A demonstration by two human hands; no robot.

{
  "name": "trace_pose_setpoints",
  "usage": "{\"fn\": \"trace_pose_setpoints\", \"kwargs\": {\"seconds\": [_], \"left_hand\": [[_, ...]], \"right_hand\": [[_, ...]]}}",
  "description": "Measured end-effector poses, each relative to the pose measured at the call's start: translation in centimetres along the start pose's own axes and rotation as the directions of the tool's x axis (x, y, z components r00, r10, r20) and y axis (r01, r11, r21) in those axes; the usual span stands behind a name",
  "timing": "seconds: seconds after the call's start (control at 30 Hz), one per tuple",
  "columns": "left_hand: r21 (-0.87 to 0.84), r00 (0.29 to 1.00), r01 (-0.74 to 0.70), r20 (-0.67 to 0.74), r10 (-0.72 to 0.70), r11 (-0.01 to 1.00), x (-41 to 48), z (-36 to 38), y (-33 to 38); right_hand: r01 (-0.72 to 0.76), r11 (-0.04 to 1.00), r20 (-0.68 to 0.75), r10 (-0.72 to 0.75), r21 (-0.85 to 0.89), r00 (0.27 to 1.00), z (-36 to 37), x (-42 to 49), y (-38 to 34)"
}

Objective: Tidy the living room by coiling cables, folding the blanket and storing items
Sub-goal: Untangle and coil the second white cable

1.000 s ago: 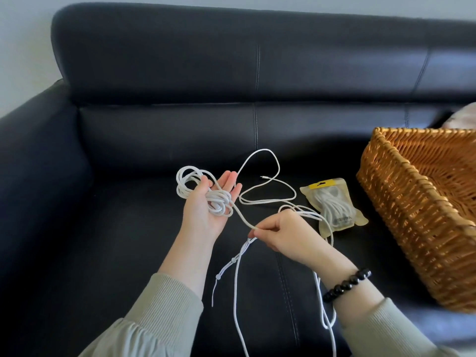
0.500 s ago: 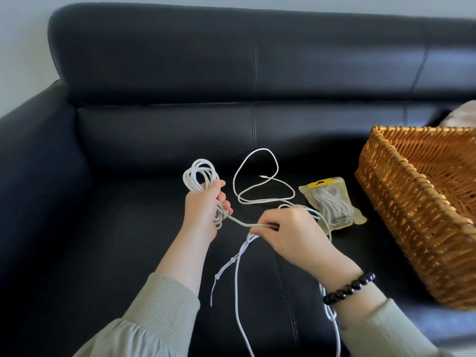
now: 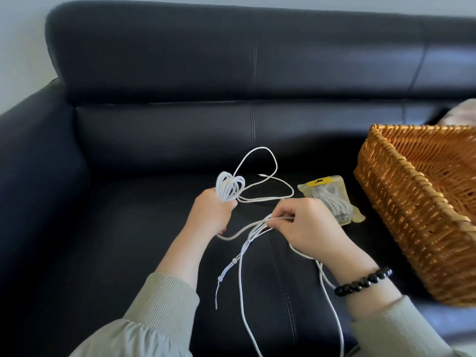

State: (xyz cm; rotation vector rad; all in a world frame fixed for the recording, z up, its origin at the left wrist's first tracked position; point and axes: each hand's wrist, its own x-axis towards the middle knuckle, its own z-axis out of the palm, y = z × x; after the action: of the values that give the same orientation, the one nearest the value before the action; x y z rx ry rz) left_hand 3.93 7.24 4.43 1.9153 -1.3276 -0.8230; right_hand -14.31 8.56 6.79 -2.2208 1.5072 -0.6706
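Observation:
A long white cable (image 3: 268, 176) lies partly loose on the black sofa seat. My left hand (image 3: 211, 215) grips a bundle of its coiled loops (image 3: 230, 186), which stick up above my fist. My right hand (image 3: 306, 225) pinches several strands of the same cable a little to the right, over the seat seam. From there, strands hang down toward the seat's front edge, one thin strand carrying small beads (image 3: 234, 260).
A clear pouch with a yellow header (image 3: 332, 199) holding another white cable lies right of my hands. A wicker basket (image 3: 381, 191) stands on the sofa at the right, with a bit of pale fabric (image 3: 461, 112) behind it. The sofa armrest (image 3: 33, 161) rises at the left.
My left hand has closed from an open palm into a fist round the loops and turned them upright. My right hand has shifted slightly right along the strands.

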Motion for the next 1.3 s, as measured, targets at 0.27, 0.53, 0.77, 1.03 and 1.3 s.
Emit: {"fn": "trace_pose_setpoints", "kwargs": {"seconds": [0.27, 0.53, 0.77, 1.03, 1.3], "left_hand": [[-0.098, 0.820, 0.064, 0.572, 0.003, 0.993, -0.9, -0.1, -0.1], [0.046, 0.689, -0.056, 0.725, 0.005, 0.997, -1.3, 0.7, 0.2], [0.150, 0.688, -0.188, 0.726, 0.021, 0.971, -1.4, 1.9, 0.1], [0.087, 0.611, -0.094, 0.792, -0.012, 0.992, -1.7, 0.8, 0.2], [0.006, 0.682, 0.037, 0.731, -0.030, 0.999, -1.2, 0.5, 0.0]], "right_hand": [[-0.028, 0.997, -0.278, 0.008, -0.069, 0.961, -0.1, 0.0, 0.4], [0.153, 0.985, -0.437, -0.171, -0.077, 0.883, 0.7, 0.1, 0.0], [-0.022, 0.999, -0.356, 0.010, -0.029, 0.934, 1.2, 0.5, 0.1], [-0.083, 0.994, -0.210, 0.067, -0.066, 0.975, 1.3, 1.3, 1.6], [0.146, 0.973, -0.342, -0.200, -0.179, 0.918, 0.7, 0.2, 0.7]]}}
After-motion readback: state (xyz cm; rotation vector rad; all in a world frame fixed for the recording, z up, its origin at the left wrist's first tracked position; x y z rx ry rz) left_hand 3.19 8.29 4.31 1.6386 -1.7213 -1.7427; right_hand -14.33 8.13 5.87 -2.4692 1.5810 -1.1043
